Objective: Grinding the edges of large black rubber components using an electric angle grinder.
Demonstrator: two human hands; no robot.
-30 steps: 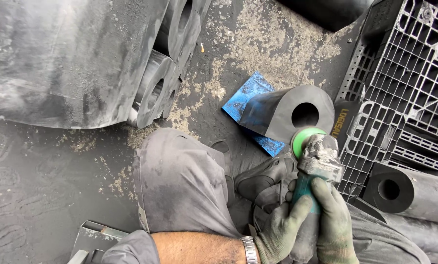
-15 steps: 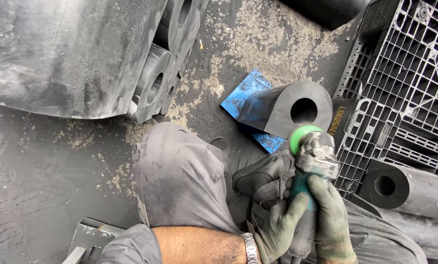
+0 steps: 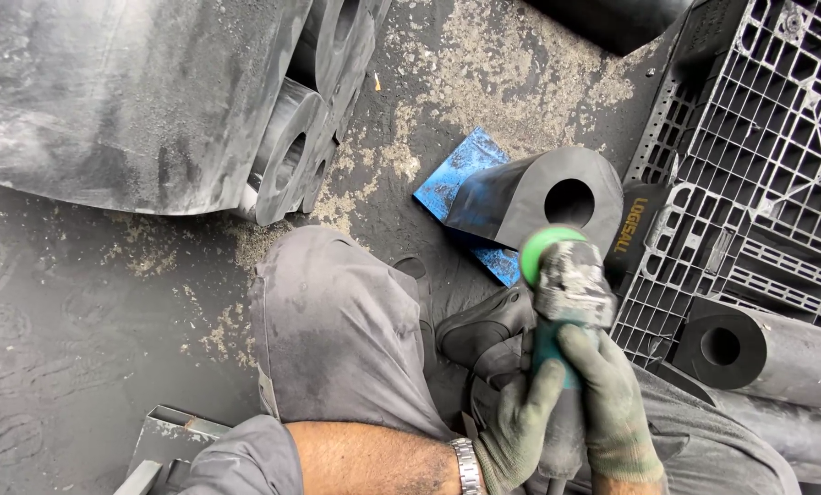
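1. A black rubber block with a round hole lies on a blue sheet on the dusty floor, at twelve o'clock from the hands. A black strip with yellow lettering sits just beside it at three o'clock.
2. A grey plastic pallet fills the two o'clock side; its edge runs close to the block. Large black rubber pieces crowd ten o'clock. Bare floor opens at nine o'clock, beyond the bent knee.
3. The angle grinder, green-rimmed, points at the block, near it; contact cannot be told.
4. The gloved left hand and right hand both wrap their fingers tightly around the grinder's body.
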